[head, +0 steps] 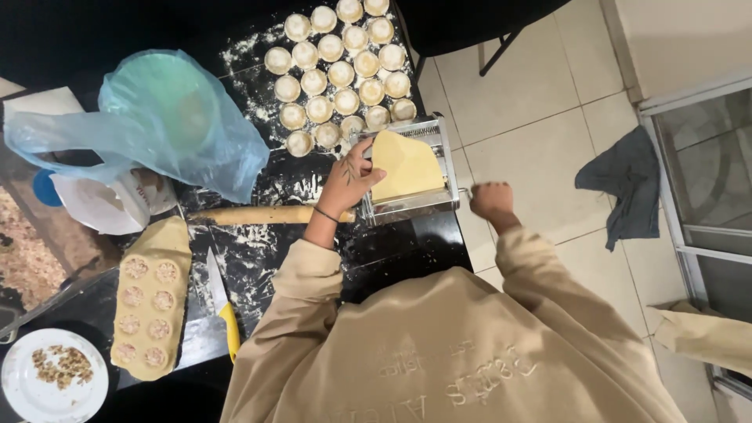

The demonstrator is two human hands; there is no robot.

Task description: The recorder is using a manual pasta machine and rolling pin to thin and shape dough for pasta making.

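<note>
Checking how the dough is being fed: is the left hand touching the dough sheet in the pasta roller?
Touching. The head view shows the left hand's fingertips pressed against the dough sheet's left edge.

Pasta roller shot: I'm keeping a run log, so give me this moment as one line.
left hand: on dough sheet | right hand: fist at pasta roller side | filled rounds behind

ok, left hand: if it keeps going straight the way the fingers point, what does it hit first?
The left hand points at the dough sheet on the pasta roller; its fingertips look already at the sheet's edge, so the sheet comes first, though depth is unclear.
</note>
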